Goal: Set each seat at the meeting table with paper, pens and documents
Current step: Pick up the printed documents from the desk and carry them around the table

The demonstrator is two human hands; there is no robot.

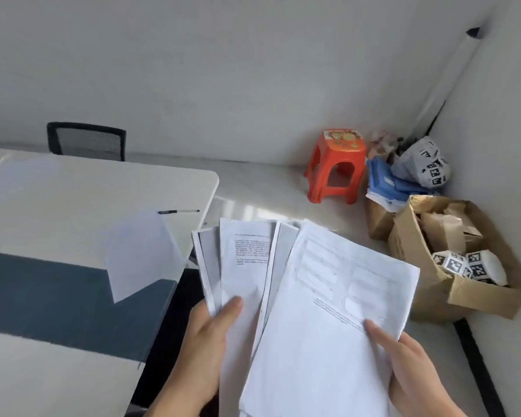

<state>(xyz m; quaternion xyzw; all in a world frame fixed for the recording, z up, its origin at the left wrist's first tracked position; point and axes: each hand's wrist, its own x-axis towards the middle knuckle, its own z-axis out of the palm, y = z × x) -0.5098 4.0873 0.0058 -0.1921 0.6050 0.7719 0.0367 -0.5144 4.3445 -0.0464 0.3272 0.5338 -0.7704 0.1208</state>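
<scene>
While both hands, left hand (211, 332), right hand (415, 365), grip fanned documents (313, 296), perhaps 5 sheets, pen (178, 211) on table (73, 200).

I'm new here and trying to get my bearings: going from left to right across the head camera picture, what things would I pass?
Chair → blank sheet on the table → pen → left hand → orange stool → right hand → cardboard box.

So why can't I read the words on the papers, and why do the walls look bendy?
In the head view the print on the fanned papers is soft and too small to read; the wide-angle lens curves the table edge and the walls; window light glares on the floor.
</scene>
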